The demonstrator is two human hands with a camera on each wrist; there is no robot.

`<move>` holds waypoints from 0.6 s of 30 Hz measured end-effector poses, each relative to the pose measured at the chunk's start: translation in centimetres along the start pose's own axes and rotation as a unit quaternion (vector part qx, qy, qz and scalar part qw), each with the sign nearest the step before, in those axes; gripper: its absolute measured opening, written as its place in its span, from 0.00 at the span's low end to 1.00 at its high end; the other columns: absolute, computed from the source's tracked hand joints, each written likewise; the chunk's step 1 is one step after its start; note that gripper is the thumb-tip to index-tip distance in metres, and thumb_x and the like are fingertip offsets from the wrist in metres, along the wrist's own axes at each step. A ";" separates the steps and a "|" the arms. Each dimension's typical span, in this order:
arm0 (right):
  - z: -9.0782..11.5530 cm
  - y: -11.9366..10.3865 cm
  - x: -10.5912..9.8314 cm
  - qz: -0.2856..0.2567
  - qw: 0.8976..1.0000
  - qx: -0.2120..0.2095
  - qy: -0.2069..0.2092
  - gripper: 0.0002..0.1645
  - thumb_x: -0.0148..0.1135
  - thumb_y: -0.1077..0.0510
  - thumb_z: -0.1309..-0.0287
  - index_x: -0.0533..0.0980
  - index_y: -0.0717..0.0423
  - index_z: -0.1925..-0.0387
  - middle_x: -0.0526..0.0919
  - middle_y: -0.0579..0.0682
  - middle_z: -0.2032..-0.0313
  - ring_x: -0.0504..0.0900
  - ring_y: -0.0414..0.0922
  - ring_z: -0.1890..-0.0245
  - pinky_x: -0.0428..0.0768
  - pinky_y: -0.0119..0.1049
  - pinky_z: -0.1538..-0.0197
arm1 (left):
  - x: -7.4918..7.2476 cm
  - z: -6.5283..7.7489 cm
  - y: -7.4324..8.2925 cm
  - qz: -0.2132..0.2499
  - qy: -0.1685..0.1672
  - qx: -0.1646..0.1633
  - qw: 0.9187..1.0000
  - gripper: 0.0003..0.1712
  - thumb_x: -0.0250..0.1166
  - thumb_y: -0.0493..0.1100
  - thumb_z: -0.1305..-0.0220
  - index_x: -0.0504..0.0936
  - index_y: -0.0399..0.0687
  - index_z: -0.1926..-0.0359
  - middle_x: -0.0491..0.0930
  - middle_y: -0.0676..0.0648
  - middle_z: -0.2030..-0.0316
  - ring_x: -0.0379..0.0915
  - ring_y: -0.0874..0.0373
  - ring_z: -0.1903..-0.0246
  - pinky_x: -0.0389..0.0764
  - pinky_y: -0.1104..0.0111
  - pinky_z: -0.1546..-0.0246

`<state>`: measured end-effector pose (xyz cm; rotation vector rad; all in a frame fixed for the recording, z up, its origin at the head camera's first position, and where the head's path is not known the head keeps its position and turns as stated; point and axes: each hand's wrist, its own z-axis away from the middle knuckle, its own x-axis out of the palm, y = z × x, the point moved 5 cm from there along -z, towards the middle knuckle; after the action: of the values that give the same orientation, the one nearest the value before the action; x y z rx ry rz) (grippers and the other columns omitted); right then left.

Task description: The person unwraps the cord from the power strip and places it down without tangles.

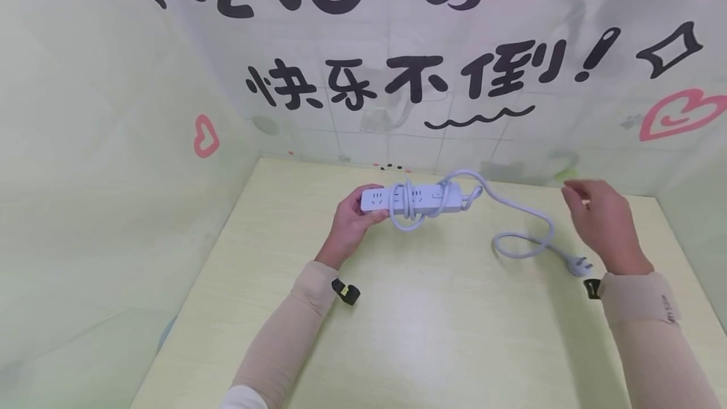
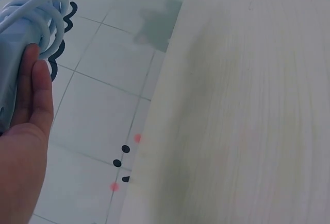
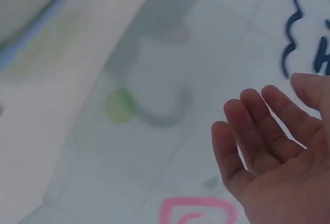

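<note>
A white power strip (image 1: 423, 199) is held up over the table by my left hand (image 1: 353, 223), which grips its left end with the thumb in front and fingers behind. Part of its cord (image 1: 410, 202) is wound around the strip's middle. The loose length loops off to the right and ends in a plug (image 1: 578, 265) with its prongs showing. My right hand (image 1: 604, 219) is raised above and to the right of the plug, apart from the cord. In the right wrist view its fingers (image 3: 258, 131) are loosely bent with nothing between them.
The pale wooden table (image 1: 397, 333) runs back to a white wall sheet (image 1: 352, 125) printed with black lettering and pink hearts. More sheeting (image 1: 102, 207) hangs along the left side. A black wrist camera strap (image 1: 346, 292) sits on the left sleeve.
</note>
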<state>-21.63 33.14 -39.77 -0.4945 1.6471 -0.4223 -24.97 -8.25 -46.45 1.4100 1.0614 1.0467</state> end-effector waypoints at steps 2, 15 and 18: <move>-0.1 -3.1 -0.3 -0.042 0.999 -0.018 0.005 0.32 0.45 0.45 0.21 0.69 0.64 0.32 0.75 0.69 0.37 0.75 0.67 0.41 0.75 0.66 0.43 | 0.1 0.0 0.0 0.002 0.001 -0.002 1.000 0.29 0.69 0.30 0.37 0.73 0.39 0.36 0.78 0.39 0.42 0.78 0.58 0.48 0.84 0.73 0.45; 0.4 -12.2 3.0 -0.064 0.973 -0.216 0.039 0.23 0.63 0.64 0.33 0.75 0.63 0.38 0.81 0.62 0.41 0.78 0.58 0.44 0.77 0.54 0.42 | 0.6 0.1 -0.6 0.007 -0.005 -0.014 1.000 0.29 0.69 0.30 0.38 0.74 0.40 0.37 0.78 0.38 0.42 0.77 0.57 0.47 0.85 0.72 0.45; 0.4 -12.6 3.4 -0.064 0.969 -0.230 0.065 0.22 0.65 0.66 0.36 0.77 0.63 0.40 0.84 0.60 0.46 0.81 0.56 0.47 0.79 0.43 0.46 | 0.6 0.1 -0.7 0.008 -0.007 -0.015 1.000 0.29 0.69 0.30 0.38 0.74 0.40 0.37 0.78 0.38 0.42 0.78 0.57 0.48 0.85 0.72 0.45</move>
<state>-20.57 20.74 -35.83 -0.9404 1.8526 -0.1641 -24.74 -7.66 -47.08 1.4009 1.0213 1.0583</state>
